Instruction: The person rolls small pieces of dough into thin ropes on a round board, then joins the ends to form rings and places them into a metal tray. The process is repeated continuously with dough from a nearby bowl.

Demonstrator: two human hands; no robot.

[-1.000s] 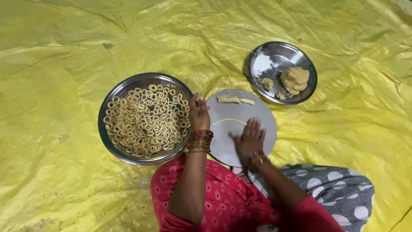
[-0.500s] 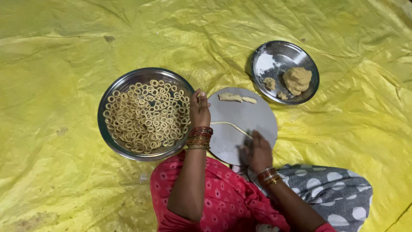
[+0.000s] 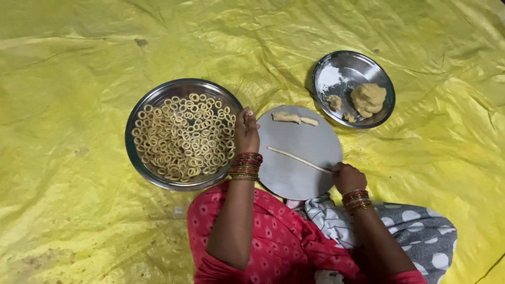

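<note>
Yellow sheet (image 3: 79,79) floor: right hand (image 3: 348,178) pinches dough rope (image 3: 297,158) end on board (image 3: 300,173); left hand (image 3: 246,132) loosely curled, empty. Rope thin, likely snaps if tugged.

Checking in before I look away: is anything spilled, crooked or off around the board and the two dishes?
Nothing stands out. The dough rings sit inside the large steel dish, the dough lump and flour inside the small dish. A thin dough rope lies on the round board, its end at the right hand. The left hand rests at the board's edge.
</note>
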